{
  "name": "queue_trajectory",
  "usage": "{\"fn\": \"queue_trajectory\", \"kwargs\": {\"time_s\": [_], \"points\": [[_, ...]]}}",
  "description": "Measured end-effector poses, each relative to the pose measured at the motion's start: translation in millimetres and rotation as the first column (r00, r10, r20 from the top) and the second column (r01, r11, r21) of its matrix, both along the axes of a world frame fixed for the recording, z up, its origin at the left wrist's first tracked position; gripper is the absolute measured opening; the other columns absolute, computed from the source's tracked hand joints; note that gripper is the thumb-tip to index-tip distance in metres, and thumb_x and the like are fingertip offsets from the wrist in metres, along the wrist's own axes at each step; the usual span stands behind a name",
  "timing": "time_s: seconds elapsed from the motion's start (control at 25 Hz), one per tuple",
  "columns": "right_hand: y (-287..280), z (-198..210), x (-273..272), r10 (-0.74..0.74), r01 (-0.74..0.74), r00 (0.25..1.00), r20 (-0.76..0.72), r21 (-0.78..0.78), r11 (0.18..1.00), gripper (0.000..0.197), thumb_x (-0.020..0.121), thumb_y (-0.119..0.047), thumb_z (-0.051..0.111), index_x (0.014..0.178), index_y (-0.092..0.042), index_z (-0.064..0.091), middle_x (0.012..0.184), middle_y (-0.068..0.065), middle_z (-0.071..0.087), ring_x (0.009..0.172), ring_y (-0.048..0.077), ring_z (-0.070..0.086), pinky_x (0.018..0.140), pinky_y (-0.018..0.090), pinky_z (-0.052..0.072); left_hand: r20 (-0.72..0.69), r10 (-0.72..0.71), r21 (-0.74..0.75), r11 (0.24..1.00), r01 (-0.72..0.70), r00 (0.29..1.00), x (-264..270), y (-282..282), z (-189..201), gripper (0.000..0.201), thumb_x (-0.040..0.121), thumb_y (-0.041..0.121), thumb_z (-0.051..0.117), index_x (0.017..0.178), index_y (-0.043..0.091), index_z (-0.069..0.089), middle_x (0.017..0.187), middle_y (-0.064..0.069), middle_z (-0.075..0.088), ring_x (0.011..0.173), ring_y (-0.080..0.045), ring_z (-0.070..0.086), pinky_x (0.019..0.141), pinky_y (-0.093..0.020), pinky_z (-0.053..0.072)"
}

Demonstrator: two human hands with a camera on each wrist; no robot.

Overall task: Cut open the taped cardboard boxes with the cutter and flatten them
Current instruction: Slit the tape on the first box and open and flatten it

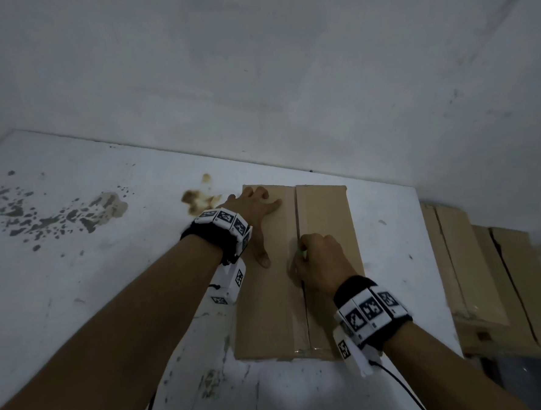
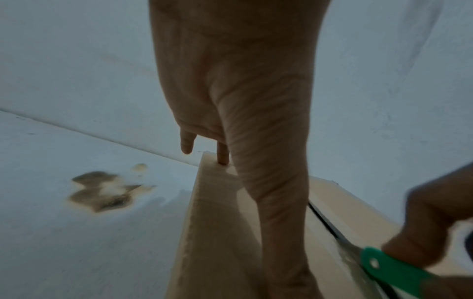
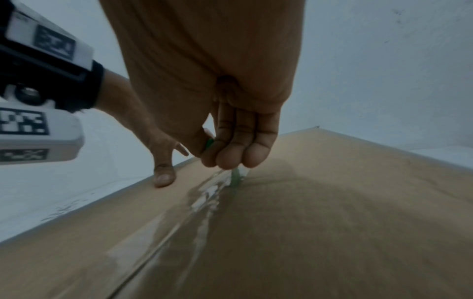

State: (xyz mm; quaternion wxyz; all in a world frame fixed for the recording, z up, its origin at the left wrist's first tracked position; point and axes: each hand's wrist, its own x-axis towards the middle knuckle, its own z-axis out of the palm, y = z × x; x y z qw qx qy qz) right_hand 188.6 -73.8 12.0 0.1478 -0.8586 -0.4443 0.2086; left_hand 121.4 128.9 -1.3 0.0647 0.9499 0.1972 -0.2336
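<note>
A brown cardboard box [image 1: 324, 220] lies on the white table [image 1: 109, 278], its centre seam covered with clear tape [image 3: 204, 194]. My left hand [image 1: 258, 215] presses flat on the box's left flap, fingers spread toward the far edge, thumb [image 3: 163, 178] down on the cardboard. My right hand [image 1: 317, 259] grips a green-handled cutter [image 2: 391, 267] over the seam at mid-length. In the left wrist view the cutter's blade [image 2: 330, 230] lies in the seam's gap. The seam beyond the right hand looks split open; toward me the tape still shines over it.
The table carries dark and brown stains [image 1: 199, 199] left of the box. A grey wall [image 1: 286, 77] runs close behind the box's far end. More cardboard boxes [image 1: 488, 274] are stacked lower down at the right, past the table edge.
</note>
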Motion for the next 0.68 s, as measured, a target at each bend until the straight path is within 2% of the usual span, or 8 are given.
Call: {"fn": "queue_trajectory", "kwargs": {"time_s": [0.12, 0.2, 0.32, 0.4, 0.48, 0.56, 0.68], "points": [[-26.9, 3.2, -19.8, 0.022, -0.022, 0.999, -0.029, -0.004, 1.000, 0.014, 0.093, -0.019, 0.055, 0.091, -0.006, 0.057, 0.090, 0.011, 0.055, 0.086, 0.028, 0.051, 0.070, 0.034, 0.045, -0.015, 0.006, -0.013, 1.000, -0.007, 1.000, -3.4, -2.3, -0.9, 0.149, 0.042, 0.081, 0.081, 0.157, 0.038, -0.003, 0.163, 0.004, -0.001, 0.150, -0.028, 0.004, 0.118, -0.054, 0.023], [-45.2, 3.8, -30.2, 0.017, -0.017, 0.998, -0.054, 0.001, 1.000, 0.014, 0.094, -0.019, 0.055, 0.089, -0.006, 0.056, 0.089, 0.012, 0.058, 0.085, 0.028, 0.052, 0.069, 0.035, 0.044, -0.025, 0.028, -0.070, 0.997, -0.030, 0.999, -7.7, -2.9, -2.0, 0.145, 0.047, 0.077, 0.082, 0.158, 0.037, -0.004, 0.166, 0.007, -0.008, 0.152, -0.025, -0.001, 0.120, -0.056, 0.018], [-71.4, -1.4, -43.4, 0.047, -0.045, 0.996, -0.077, 0.021, 0.999, 0.016, 0.091, -0.019, 0.055, 0.081, -0.007, 0.056, 0.076, 0.011, 0.063, 0.073, 0.026, 0.056, 0.065, 0.039, 0.050, -0.035, 0.039, -0.115, 0.992, -0.043, 0.999, -14.0, -5.4, -4.9, 0.139, 0.055, 0.075, 0.080, 0.157, 0.037, -0.006, 0.166, 0.007, -0.016, 0.153, -0.021, -0.009, 0.122, -0.058, 0.007], [-88.6, -7.6, -52.9, 0.051, -0.046, 0.992, -0.118, 0.043, 0.998, 0.017, 0.092, -0.019, 0.056, 0.079, -0.008, 0.057, 0.071, 0.007, 0.063, 0.065, 0.020, 0.057, 0.062, 0.039, 0.052, -0.035, 0.051, -0.125, 0.991, -0.055, 0.998, -17.5, -8.0, -6.2, 0.135, 0.059, 0.073, 0.079, 0.157, 0.037, -0.005, 0.165, 0.006, -0.017, 0.153, -0.022, -0.011, 0.121, -0.058, 0.004], [-105.2, -10.1, -63.2, 0.047, -0.040, 0.989, -0.143, 0.053, 0.998, 0.017, 0.095, -0.019, 0.056, 0.081, -0.009, 0.057, 0.069, 0.001, 0.059, 0.059, 0.010, 0.050, 0.055, 0.027, 0.047, -0.026, 0.059, -0.129, 0.990, -0.062, 0.998, -21.0, -10.7, -6.5, 0.130, 0.062, 0.072, 0.078, 0.158, 0.037, -0.003, 0.166, 0.004, -0.017, 0.153, -0.023, -0.011, 0.121, -0.059, 0.005], [-119.4, -9.6, -73.5, 0.055, -0.044, 0.987, -0.151, 0.077, 0.996, 0.017, 0.095, -0.017, 0.056, 0.080, -0.012, 0.053, 0.068, -0.005, 0.051, 0.058, 0.004, 0.042, 0.048, 0.014, 0.031, -0.029, 0.056, -0.142, 0.988, -0.059, 0.998, -24.6, -12.3, -6.9, 0.126, 0.066, 0.072, 0.076, 0.158, 0.036, -0.003, 0.166, 0.003, -0.017, 0.153, -0.024, -0.011, 0.121, -0.061, 0.007], [-130.9, -4.8, -83.1, 0.058, -0.043, 0.986, -0.154, 0.105, 0.994, 0.020, 0.094, -0.015, 0.055, 0.076, -0.016, 0.048, 0.066, -0.008, 0.045, 0.056, 0.006, 0.041, 0.048, 0.013, 0.027, -0.032, 0.063, -0.159, 0.985, -0.068, 0.997, -28.4, -16.0, -7.8, 0.120, 0.072, 0.069, 0.074, 0.158, 0.035, -0.004, 0.165, 0.001, -0.019, 0.153, -0.025, -0.012, 0.120, -0.062, 0.010]]}}
